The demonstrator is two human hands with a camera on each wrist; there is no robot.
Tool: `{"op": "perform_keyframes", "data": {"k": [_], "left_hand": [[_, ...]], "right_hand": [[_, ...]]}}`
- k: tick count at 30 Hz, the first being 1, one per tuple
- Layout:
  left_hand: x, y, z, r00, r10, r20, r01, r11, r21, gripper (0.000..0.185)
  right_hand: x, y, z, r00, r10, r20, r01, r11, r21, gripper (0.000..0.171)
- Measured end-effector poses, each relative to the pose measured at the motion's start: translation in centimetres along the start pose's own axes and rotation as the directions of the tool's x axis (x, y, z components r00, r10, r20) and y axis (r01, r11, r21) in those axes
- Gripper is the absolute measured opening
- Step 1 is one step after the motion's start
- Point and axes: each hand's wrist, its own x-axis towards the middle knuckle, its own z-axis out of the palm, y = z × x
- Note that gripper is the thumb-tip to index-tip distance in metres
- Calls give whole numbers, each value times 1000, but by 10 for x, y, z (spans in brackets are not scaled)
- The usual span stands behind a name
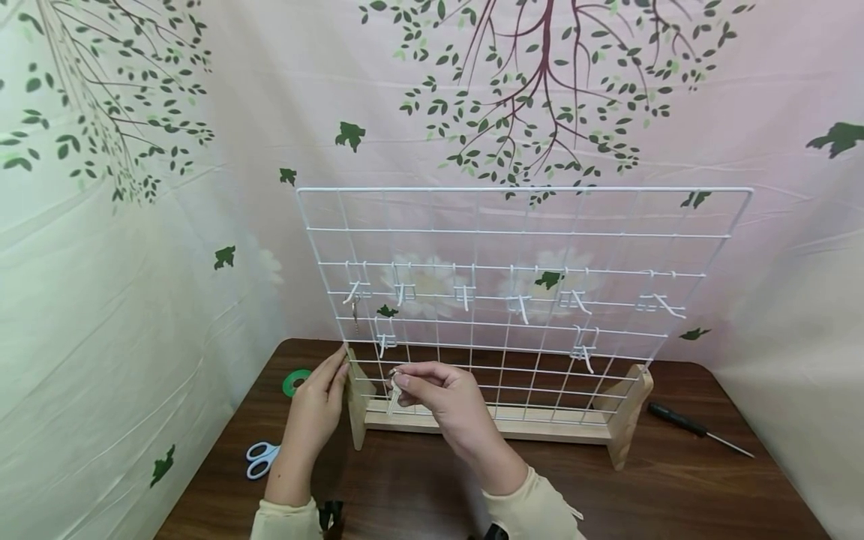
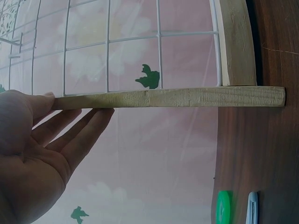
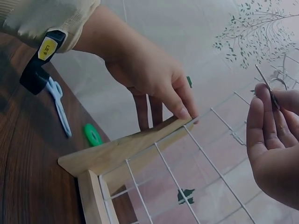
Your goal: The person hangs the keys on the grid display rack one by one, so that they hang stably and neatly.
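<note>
Key (image 1: 394, 397) mostly hidden by fingers (image 1: 420, 375)

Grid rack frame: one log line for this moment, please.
left hand steadies wooden foot of wire grid rack | right hand pinches key by lower hook

White-coated wire grid (image 1: 520, 247) in rough pale wood stand (image 2: 187, 97); dark wood-grain table (image 1: 675, 487).

Bright, even light, faint shadows; head view bends at edges, wrist views slightly soft.
</note>
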Motion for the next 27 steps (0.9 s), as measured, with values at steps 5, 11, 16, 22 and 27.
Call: {"op": "perform_keyframes", "data": {"k": [5,11,16,22,27], "left_hand": [[1,0,1,1000,15,-8,-15,1000,1,44],[2,0,1,1000,19,-23,-19,1000,0,44],[2,0,2,999,33,-40,-33,999,7,43],[2,-1,1,999,32,-39,-32,999,2,43],[2,-1,1,999,34,-40,-34,999,-2,43]], "right_hand": [[6,3,5,999,16,-37,-14,999,41,34],[14,8,13,997,30,-71,-24,996,88,29],[17,12,18,996,33,-79,-24,993,113,31],[20,15,19,992,34,-119,-20,993,116,29],[24,18,19,991,29,-133,-17,995,97,30]]}}
